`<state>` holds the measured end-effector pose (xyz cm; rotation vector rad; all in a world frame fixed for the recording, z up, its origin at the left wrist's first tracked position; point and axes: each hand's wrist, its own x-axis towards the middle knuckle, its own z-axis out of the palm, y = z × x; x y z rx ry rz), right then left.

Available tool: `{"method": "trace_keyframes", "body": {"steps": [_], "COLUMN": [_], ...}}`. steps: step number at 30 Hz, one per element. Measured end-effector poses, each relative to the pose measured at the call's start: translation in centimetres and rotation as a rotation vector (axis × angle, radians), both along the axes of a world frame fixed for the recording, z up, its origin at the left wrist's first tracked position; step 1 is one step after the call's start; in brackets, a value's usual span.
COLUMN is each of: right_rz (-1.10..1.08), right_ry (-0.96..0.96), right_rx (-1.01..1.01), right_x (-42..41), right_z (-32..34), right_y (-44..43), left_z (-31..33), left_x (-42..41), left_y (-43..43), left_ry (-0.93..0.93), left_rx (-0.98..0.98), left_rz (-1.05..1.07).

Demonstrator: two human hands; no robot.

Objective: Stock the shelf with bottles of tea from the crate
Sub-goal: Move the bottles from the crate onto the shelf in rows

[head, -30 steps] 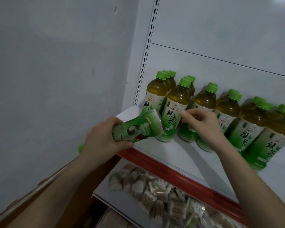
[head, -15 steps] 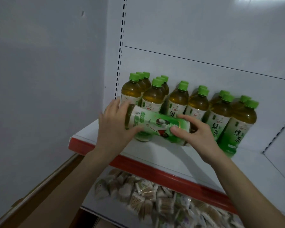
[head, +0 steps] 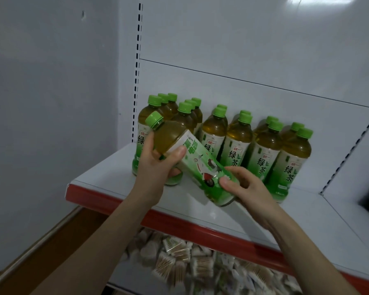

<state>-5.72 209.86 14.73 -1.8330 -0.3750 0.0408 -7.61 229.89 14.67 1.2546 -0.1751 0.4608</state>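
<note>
Bottle [head: 200, 165] tilted steeper, cap up-left, base down-right; left grip [head: 156, 167], right grip [head: 251, 192] clasping it

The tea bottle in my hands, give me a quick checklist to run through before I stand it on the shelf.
1. Grip: ok, the left hand grips the bottle near its shoulder and the right hand pinches its base end.
2. Lid: ok, the green cap is on.
3. Upright: not ok, it is tilted, cap up and to the left.
4. Free spot: ok, bare shelf shows in front of the standing bottles.
5. Label facing forward like the others: cannot tell while it is tilted.
</note>
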Motion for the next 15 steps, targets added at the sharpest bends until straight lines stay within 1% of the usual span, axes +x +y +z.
{"method": "trace_keyframes", "body": {"steps": [2,5,8,9,10,11,13,15], "right_rz": [0.023,0.010,-0.116,-0.170,-0.190,-0.161,-0.040,0.068], "right_ry": [-0.119,-0.353,-0.532,-0.571,-0.580,-0.552,-0.410,-0.257], "right_rx": [-0.182,-0.354,-0.508,-0.512,-0.456,-0.348,-0.111,0.113], "right_x": [0.1,-0.2,-0.1,0.0,0.2,0.3,0.7,1.1], "right_z": [1.1,2.2,1.6,1.3,1.1,1.1,1.3,1.7], "right_y": [-0.3,0.8,2.8,3.1,3.1,2.9,2.3,1.6], "left_z": [0.7,1.7,2.2,2.2,2.2,2.3,2.3,1.4], "left_x": [0.1,0.5,0.8,0.9,1.0,1.1,1.1,1.1], "left_y": [-0.1,-1.1,-2.4,-2.7,-2.8,-2.8,-2.2,-1.5], "left_ry": [-0.034,-0.080,-0.103,-0.115,-0.112,-0.092,-0.048,-0.017], "left_rx": [0.077,0.152,0.173,0.187,0.190,0.171,0.131,0.216], "left_rz": [0.022,0.083,0.174,0.188,0.177,0.153,0.096,0.066]}}
